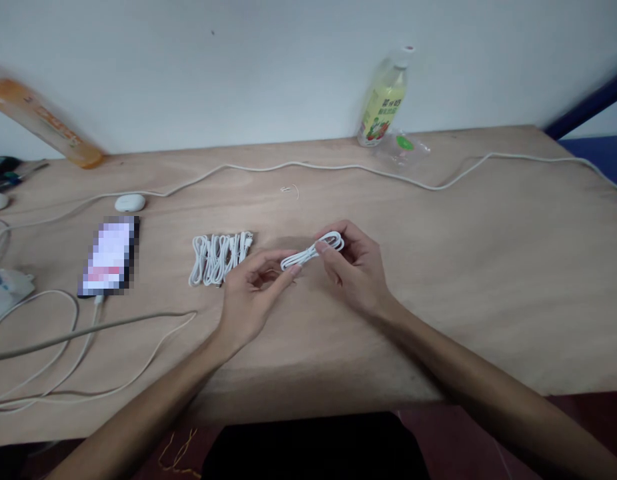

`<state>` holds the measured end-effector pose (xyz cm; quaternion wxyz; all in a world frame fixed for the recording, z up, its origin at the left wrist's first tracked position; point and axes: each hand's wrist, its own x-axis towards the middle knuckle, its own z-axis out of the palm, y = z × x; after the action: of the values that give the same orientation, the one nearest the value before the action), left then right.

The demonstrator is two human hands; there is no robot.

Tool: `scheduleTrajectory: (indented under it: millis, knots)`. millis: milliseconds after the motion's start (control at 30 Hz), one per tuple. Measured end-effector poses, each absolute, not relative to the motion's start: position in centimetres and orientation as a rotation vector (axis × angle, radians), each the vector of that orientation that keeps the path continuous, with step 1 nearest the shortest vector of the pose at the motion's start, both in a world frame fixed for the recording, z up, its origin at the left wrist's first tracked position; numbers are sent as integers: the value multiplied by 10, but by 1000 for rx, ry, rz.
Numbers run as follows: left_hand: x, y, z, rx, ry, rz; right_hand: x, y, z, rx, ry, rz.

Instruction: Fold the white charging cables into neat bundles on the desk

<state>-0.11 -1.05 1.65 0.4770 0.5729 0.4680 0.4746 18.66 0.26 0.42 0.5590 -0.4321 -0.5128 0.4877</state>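
Observation:
A coiled white cable is held just above the wooden table, tied in at its middle. My left hand pinches its left end between thumb and fingers. At the other end, my right hand grips the loops, its thumb lying on top. Left of the cable, a row of several similar coiled white cables lies side by side on the table, partly behind my left hand. Small white scraps lie beyond my hands.
A phone with a plugged-in cord lies left, near a white earbud case. Loose cords cover the table's left part. A long white cord crosses the back. Bottles stand against the wall, one yellow-green, one orange.

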Motion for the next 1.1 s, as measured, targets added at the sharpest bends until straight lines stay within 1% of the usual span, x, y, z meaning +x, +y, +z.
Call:
scheduleTrajectory:
  millis: [133, 300, 600, 933, 1033, 1100]
  knots:
    - [-2, -10, 14, 1473, 1165, 1152, 189, 7, 6, -978, -1132, 1349]
    - [-1, -11, 14, 1294, 1122, 1026, 190, 9, 6, -928, -1050, 1575]
    - [-3, -8, 20, 1185, 941, 797, 196, 14, 2, -855, -1112, 1721]
    - [0, -16, 15, 867, 757, 728, 205, 14, 6, -741, -1092, 1990]
    - [1, -17, 15, 814, 676, 682, 206, 10, 8, -788, -1077, 1982]
    - [2, -17, 12, 804, 650, 645, 209, 10, 9, -894, -1058, 1909]
